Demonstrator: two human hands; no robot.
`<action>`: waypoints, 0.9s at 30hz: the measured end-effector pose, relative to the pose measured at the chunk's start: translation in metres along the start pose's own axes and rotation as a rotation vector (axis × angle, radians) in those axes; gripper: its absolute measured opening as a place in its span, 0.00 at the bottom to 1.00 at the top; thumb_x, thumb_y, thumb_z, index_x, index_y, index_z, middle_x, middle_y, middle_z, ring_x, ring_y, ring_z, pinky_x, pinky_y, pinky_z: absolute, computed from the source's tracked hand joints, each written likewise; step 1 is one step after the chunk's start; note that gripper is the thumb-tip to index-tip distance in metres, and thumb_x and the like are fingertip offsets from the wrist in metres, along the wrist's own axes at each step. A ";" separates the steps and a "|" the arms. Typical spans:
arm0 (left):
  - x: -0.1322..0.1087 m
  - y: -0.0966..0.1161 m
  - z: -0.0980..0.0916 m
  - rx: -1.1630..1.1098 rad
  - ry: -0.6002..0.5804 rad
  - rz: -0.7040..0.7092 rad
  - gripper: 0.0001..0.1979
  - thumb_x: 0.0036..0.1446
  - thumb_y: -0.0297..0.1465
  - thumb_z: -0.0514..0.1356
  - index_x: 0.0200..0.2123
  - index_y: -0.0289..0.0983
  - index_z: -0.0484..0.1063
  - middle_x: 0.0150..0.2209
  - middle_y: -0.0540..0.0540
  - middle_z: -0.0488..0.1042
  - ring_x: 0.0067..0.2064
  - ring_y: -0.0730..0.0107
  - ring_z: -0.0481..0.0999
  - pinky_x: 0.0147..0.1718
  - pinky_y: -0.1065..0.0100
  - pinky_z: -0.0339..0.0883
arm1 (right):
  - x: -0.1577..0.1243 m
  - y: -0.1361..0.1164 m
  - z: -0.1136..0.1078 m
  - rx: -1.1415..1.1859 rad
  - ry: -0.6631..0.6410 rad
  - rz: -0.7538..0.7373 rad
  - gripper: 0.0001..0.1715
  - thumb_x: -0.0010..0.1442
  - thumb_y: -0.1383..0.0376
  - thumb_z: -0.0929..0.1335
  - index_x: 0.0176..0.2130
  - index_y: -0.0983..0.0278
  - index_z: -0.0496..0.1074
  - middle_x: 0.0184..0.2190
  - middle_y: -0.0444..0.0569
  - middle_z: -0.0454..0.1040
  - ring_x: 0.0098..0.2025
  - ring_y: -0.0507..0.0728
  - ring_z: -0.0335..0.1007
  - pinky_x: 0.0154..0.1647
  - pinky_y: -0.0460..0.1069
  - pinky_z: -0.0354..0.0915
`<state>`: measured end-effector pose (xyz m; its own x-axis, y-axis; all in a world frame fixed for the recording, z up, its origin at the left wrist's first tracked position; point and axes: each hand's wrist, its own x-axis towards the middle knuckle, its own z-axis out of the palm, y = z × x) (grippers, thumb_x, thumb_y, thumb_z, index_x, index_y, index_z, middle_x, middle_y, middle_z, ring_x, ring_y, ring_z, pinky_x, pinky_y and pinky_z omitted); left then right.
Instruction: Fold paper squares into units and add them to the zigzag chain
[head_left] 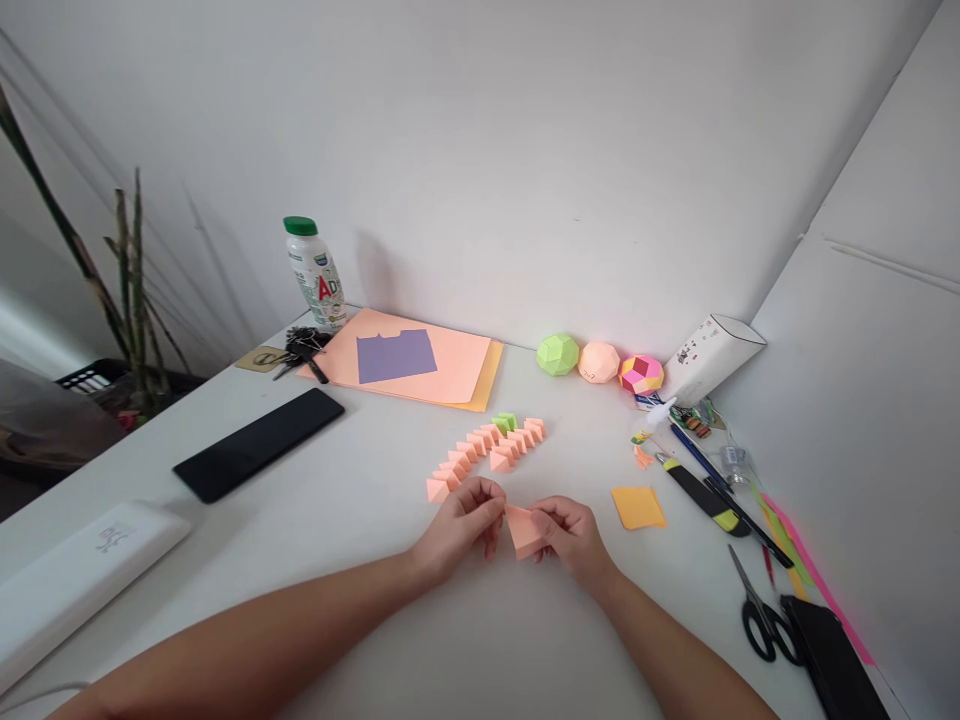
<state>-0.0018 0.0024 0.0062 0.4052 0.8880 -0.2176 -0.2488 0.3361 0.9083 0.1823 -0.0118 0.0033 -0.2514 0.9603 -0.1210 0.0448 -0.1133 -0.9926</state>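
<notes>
A folded piece of peach paper [524,535] is held between my two hands, above the front middle of the white table. My left hand [466,520] pinches its upper left corner between thumb and fingers. On the other side, my right hand [574,535] grips the paper's right edge, thumb on top. Just beyond my hands stand two rows of small folded peach paper units [466,452], with a few green folded units [505,423] at the far end. To the right of my right hand lies a small orange-yellow paper square [638,508].
Three paper balls [598,362] sit by the wall. Scissors [766,615], a cutter knife [705,497], pens and a glue bottle [654,418] line the right side. Left are a black slab [259,443], a white device [82,580], paper sheets [465,365] and a bottle [315,275].
</notes>
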 end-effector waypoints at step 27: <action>-0.002 -0.003 0.000 0.109 -0.053 -0.006 0.07 0.53 0.35 0.57 0.30 0.37 0.63 0.19 0.55 0.65 0.16 0.78 0.64 0.16 0.74 0.59 | -0.001 -0.002 0.001 -0.037 -0.033 0.025 0.14 0.56 0.57 0.67 0.29 0.66 0.70 0.19 0.42 0.68 0.20 0.51 0.66 0.21 0.45 0.63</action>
<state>-0.0015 -0.0001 0.0043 0.4531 0.8672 -0.2065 -0.1503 0.3026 0.9412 0.1817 -0.0130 0.0058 -0.2818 0.9481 -0.1470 0.0875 -0.1271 -0.9880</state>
